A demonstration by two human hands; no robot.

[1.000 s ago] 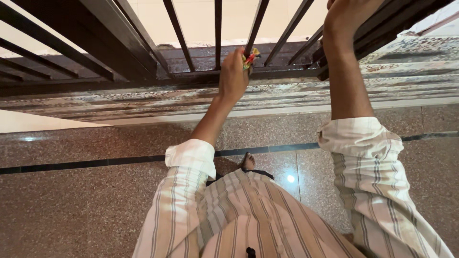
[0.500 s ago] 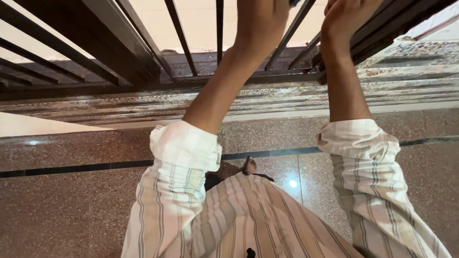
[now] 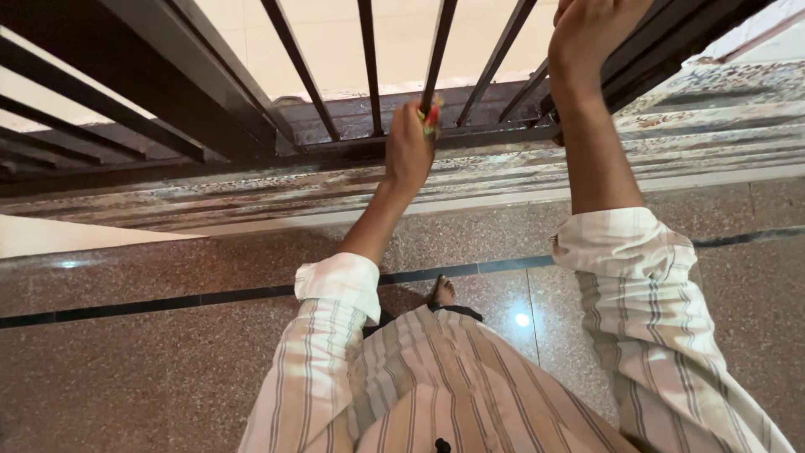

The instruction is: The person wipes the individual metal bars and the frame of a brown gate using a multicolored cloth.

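A dark metal grille gate (image 3: 369,75) with slanted vertical bars stands in front of me. My left hand (image 3: 408,147) is closed around a small colourful cloth (image 3: 432,116), red, yellow and green, and presses it against the lower part of one bar. My right hand (image 3: 587,29) grips the thicker gate frame at the upper right, its fingers partly cut off by the picture edge. Both forearms come out of rolled-up striped white sleeves.
A worn, paint-stained threshold (image 3: 503,168) runs below the gate. Polished speckled stone floor (image 3: 151,369) with a dark inlay line lies under me. My bare foot (image 3: 443,292) shows beneath the striped garment. A pale tiled floor lies beyond the bars.
My left hand rose up the bar half a second ago and has come back down to the lower part of it, the cloth still in it. My right hand stayed on the frame.
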